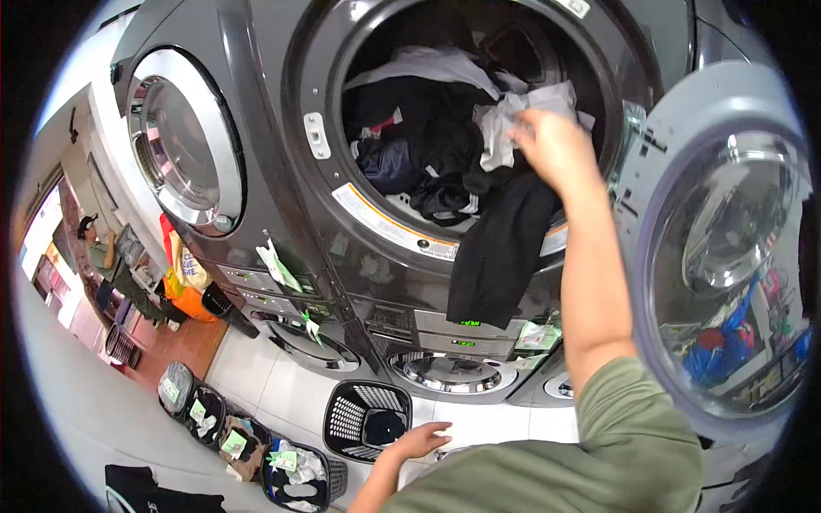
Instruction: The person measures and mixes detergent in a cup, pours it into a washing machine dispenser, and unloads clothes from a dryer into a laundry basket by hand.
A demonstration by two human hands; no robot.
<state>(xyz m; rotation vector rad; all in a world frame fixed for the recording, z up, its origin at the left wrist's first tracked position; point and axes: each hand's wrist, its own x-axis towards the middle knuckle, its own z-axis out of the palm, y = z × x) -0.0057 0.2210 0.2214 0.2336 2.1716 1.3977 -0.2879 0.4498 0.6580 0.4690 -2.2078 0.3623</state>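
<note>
My right hand (552,147) reaches into the open drum of a dark grey dryer-type machine, its fingers closed on a crumpled white cloth (499,137). Dark clothes (419,128) fill much of the drum, with a pale garment (428,67) lying across the back. A black garment (496,256) hangs out over the drum's lower rim, below my right wrist. Down near my waist, my left hand (423,441) is empty with its fingers stretched out. It is nearest to a black laundry basket (342,398) on the floor, which has a dark piece of clothing (385,427) inside.
The round glass door (727,239) stands open on the right. Another machine with a closed door (186,141) is on the left, with lower machines beneath. Several filled baskets (338,479) with green tags line the floor. A person (115,265) stands at the far left.
</note>
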